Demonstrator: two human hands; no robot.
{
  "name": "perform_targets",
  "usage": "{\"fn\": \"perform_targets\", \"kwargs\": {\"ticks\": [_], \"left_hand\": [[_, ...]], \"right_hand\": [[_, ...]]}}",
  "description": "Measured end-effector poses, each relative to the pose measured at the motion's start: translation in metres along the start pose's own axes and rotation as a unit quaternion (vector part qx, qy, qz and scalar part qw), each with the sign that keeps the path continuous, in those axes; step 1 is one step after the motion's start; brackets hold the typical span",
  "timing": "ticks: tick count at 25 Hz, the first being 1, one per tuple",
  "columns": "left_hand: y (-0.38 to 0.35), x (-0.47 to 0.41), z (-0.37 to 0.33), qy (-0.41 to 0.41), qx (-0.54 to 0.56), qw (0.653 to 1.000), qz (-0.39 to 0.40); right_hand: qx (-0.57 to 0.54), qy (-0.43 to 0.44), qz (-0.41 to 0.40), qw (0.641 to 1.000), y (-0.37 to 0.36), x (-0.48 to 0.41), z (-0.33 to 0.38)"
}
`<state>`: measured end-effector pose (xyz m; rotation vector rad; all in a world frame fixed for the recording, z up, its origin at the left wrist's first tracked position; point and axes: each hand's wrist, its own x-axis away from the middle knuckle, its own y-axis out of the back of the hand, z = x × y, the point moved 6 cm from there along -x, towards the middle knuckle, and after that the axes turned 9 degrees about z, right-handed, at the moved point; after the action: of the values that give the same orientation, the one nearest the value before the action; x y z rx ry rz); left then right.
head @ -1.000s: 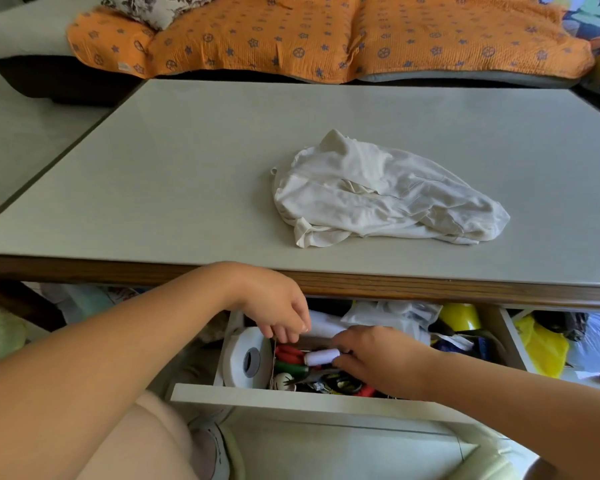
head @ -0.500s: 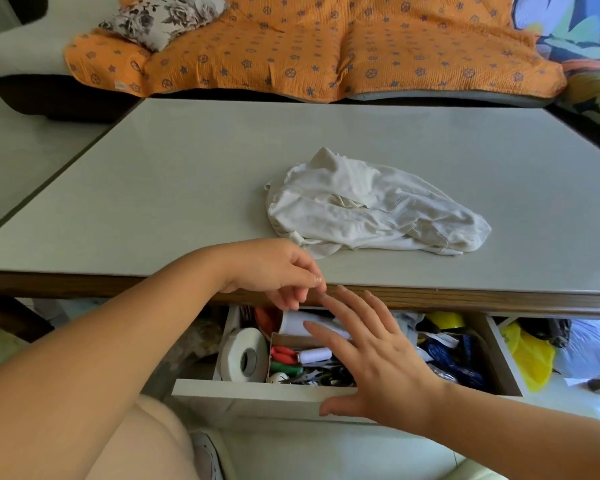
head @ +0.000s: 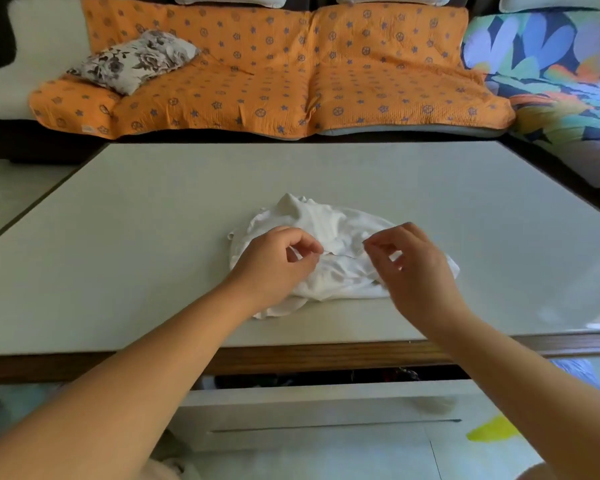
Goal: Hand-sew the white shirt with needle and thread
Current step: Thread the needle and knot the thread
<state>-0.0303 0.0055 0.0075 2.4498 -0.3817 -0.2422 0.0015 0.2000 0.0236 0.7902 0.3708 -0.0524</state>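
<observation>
The crumpled white shirt (head: 326, 220) lies in the middle of the pale table (head: 136, 237). Both of my hands hover just above it. My left hand (head: 278, 268) pinches something very thin between thumb and forefinger, apparently the needle (head: 326, 251). My right hand (head: 413, 268) also has thumb and forefinger pinched together, on what looks like the thread (head: 359, 245). A fine pale line runs between the two sets of fingertips. It is too thin to tell where needle ends and thread begins.
Under the table's wooden front edge, the white drawer (head: 326, 400) is pushed nearly in, leaving a narrow dark gap. Beyond the table stand an orange patterned sofa (head: 291, 81) with a floral pillow (head: 136, 60) and a colourful cover (head: 551, 81) at the right.
Both hands left the drawer and rose over the shirt. The right hand, flat at the drawer front before, now pinches. The drawer went from wide open to almost shut.
</observation>
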Motion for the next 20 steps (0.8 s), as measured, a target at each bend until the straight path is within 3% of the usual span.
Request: {"fn": "perform_targets", "kwargs": {"ticks": [3,7,20], "left_hand": [[-0.017,-0.029,-0.011,-0.053,-0.053,0.997,-0.014],[-0.044,-0.061,-0.009,-0.064,-0.109,0.992,0.005],[-0.074,-0.113,-0.023,-0.084,-0.129,0.987,-0.047]], "right_hand": [[0.066,-0.144,0.029,0.987,0.048,-0.038,-0.051],[0.072,-0.219,0.087,0.969,0.060,-0.061,-0.092],[0.158,-0.121,0.111,0.974,0.006,-0.093,-0.091]]}}
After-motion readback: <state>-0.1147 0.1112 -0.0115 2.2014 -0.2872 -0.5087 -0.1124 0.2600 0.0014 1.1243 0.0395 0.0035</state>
